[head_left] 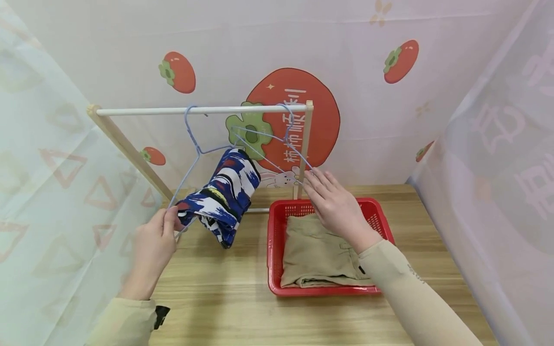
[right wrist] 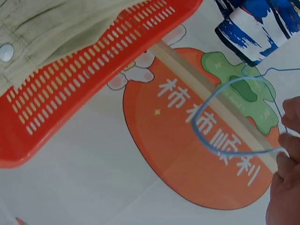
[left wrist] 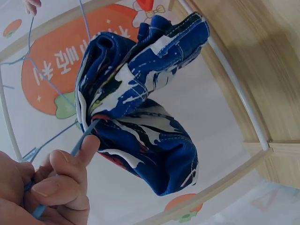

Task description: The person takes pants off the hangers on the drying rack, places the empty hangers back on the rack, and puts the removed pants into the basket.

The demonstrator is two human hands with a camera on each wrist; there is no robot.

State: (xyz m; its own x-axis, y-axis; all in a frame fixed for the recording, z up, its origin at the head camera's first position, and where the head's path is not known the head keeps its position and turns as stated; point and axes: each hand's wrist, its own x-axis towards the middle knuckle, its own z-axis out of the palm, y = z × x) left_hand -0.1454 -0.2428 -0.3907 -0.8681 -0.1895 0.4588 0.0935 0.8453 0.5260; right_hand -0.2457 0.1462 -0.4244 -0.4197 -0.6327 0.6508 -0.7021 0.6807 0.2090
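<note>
Enclosing the work area, a pale cloth (head_left: 368, 144) is forming the back and side walls, with a large red persimmon print (head_left: 320, 120) showing behind the work. A wooden table (head_left: 216, 307) is filling the floor of the scene and supporting a rack (head_left: 130, 151) of wooden posts, whose white rail (head_left: 143, 111) is running across the top. Two tan sleeves (head_left: 411, 288) are reaching in from the near edge, one on each side. On the table, to the right of centre, a red basket (head_left: 271, 259) with slotted walls is holding a folded tan garment (head_left: 320, 250). A blue, white and red patterned garment (head_left: 220, 190) is hanging above the table, folded over the left hanger (head_left: 186, 177), whose hook is resting over the rail. The right hanger (head_left: 298, 153) is hanging bare near the rail's right end, its lower corner lying above the basket. The left hand (head_left: 153, 240) is gripping the wire of the left hanger between thumb and fingers, just beside the patterned garment. The right hand (head_left: 335, 204) is pinching the corner of the right hanger at its fingertips. In the right wrist view, a round metal button (right wrist: 6, 52) is showing on the tan garment.
</note>
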